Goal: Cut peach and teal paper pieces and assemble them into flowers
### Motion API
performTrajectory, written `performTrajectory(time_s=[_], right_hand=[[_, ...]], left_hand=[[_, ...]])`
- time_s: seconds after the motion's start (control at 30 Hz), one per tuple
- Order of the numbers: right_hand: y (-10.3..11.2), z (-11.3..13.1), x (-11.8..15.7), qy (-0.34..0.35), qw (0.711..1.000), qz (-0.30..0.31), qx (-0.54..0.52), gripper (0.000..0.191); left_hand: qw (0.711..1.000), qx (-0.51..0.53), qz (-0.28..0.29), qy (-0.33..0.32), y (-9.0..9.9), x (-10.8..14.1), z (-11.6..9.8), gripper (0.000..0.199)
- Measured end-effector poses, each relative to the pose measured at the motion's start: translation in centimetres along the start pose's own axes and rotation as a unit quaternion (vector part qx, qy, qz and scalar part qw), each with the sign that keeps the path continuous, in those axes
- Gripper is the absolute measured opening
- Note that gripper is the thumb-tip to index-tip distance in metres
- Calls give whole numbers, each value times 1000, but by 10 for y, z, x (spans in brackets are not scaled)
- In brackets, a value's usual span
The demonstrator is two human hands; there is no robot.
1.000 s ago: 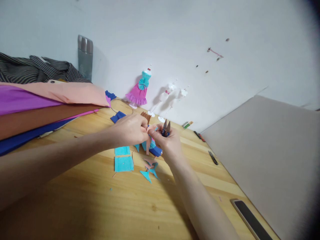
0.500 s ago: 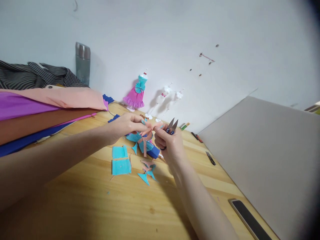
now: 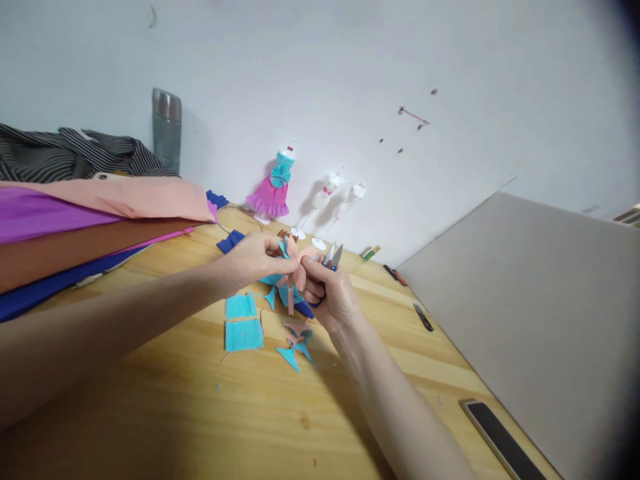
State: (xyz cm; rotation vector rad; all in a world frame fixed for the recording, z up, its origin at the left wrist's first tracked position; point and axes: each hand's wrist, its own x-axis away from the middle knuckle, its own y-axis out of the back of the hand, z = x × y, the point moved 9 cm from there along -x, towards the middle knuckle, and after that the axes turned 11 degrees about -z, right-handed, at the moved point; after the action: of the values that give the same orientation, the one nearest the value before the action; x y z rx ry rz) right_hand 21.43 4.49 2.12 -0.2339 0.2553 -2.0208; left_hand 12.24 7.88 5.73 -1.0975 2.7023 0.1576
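Observation:
Pinched between the fingertips of my left hand (image 3: 260,260) is a peach and blue paper flower (image 3: 296,257) with several petals. My right hand (image 3: 327,287) grips its other side with thumb and finger, and a pair of scissors (image 3: 333,257) is tucked in the same hand, blades pointing up. Beneath my hands lie crumpled blue and peach scraps, partly hidden. Two light-blue crepe paper pieces (image 3: 243,333) rest on the table nearer me. To their right is a small heap of pointed blue and peach offcuts (image 3: 297,343).
A small dress form in a blue and pink dress (image 3: 273,183) stands by the wall, beside two bare white dress forms (image 3: 327,187). Coloured paper sheets (image 3: 100,207) pile up at left, with a flask (image 3: 167,130) behind. A cutter (image 3: 423,318) and a phone (image 3: 503,437) lie at right.
My right hand has shifted left and turned, bringing the scissors with it. The flower's petals now stand more spread between my fingers.

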Motion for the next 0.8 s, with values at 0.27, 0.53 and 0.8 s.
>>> performTrajectory(time_s=[0.27, 0.53, 0.8], right_hand=[[-2, 4, 3, 20, 1000, -10, -4, 33], [-1, 4, 3, 23, 1000, -17, -7, 32], [-3, 3, 3, 23, 999, -14, -47, 35]], left_hand=[[1000, -3, -18, 16, 1, 1, 3, 13], [999, -5, -46, 10, 5, 0, 6, 9], [995, 39, -88, 4, 9, -1, 8, 13]])
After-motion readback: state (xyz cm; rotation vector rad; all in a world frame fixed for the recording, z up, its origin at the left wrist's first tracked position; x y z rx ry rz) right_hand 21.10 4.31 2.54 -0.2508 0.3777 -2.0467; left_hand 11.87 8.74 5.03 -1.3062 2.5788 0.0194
